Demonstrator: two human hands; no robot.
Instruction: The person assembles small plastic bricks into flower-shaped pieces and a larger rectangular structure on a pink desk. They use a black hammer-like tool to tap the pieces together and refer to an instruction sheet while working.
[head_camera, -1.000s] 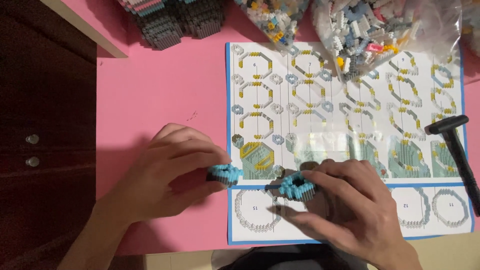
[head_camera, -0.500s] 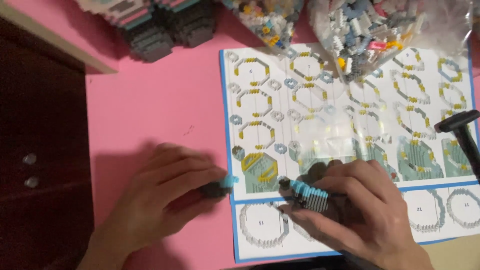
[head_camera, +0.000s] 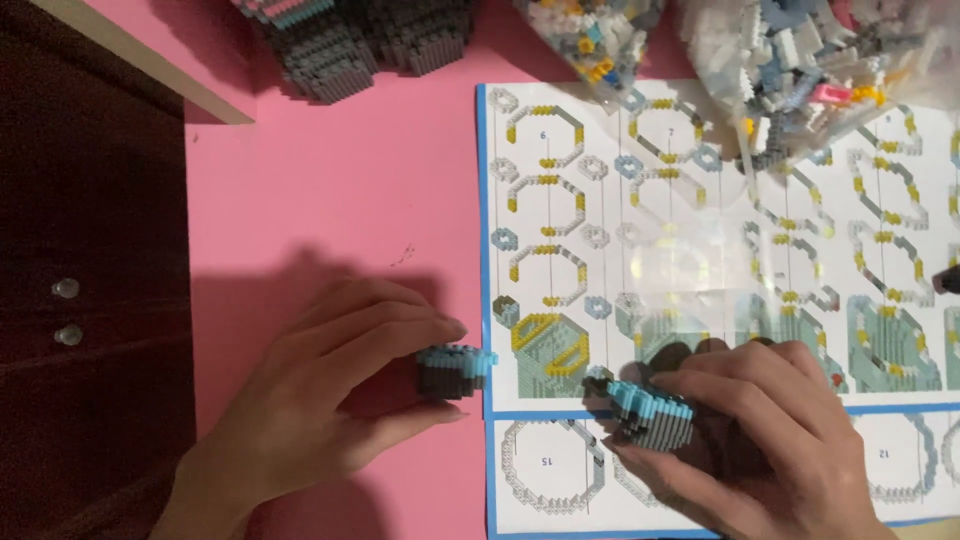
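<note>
Right hand (head_camera: 760, 440) hides instruction sheet (head_camera: 700, 250) diagrams.

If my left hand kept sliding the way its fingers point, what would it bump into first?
Probably the left hand, with its small block piece, would first meet the blue-edged instruction sheet, then the right hand's block piece.

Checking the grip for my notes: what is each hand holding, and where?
Left hand pinches a small block piece by its left end; right hand grips another block piece at its right side.

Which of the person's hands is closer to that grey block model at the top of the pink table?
Left. The left hand lies below the grey block model, on the pink table. The right hand is farther off to the right, on the instruction sheet.
</note>
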